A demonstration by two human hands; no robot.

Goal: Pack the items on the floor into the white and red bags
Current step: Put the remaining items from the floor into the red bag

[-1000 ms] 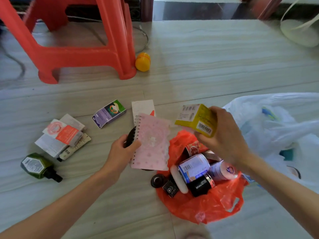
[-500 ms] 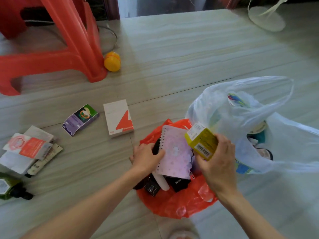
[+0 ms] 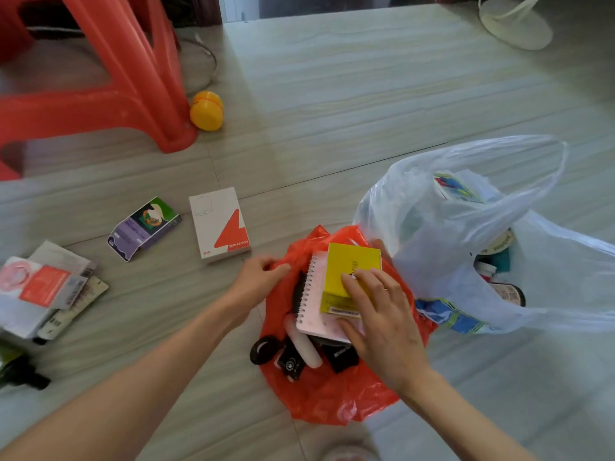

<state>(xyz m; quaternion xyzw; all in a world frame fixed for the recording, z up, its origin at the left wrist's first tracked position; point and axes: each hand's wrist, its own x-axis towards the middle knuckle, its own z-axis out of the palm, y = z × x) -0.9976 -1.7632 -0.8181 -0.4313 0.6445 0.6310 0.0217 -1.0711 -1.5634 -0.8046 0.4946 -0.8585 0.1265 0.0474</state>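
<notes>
Yellow cardboard now lies flat on top: the box (image 3: 351, 272), held up on edge over the bags half a second ago, rests on the pink notebook (image 3: 317, 304) in the mouth of the red bag (image 3: 332, 397). The right hand (image 3: 382, 324) presses down on the box with fingers spread nearly straight, the thumb against the notebook's near edge. The left hand (image 3: 258, 282), which held the notebook a moment earlier, has let it go and now pinches the bag's left rim.

The red bag sits on the floor (image 3: 332, 94) in the near centre, crumpled and open. Inside, a black brush (image 3: 298, 291) shows left of the notebook's spiral binding; nearer lie a white tube (image 3: 304, 347), a small black box (image 3: 341, 356), a black round lid (image 3: 264, 349) and another small black item (image 3: 291, 364). The white bag (image 3: 466, 234), thin and translucent, stands just right of it with one handle looped upward; boxes and jars show dimly through its plastic.

Still unpacked on the floor to the left: a white box with a red triangle (image 3: 219, 224), a purple and green box (image 3: 144, 227), a pile of sachets (image 3: 43, 287) and a green bottle (image 3: 15, 371) at the frame's edge. A yellow ball (image 3: 206, 110) lies far left beside the leg of a red stool (image 3: 109, 78).
</notes>
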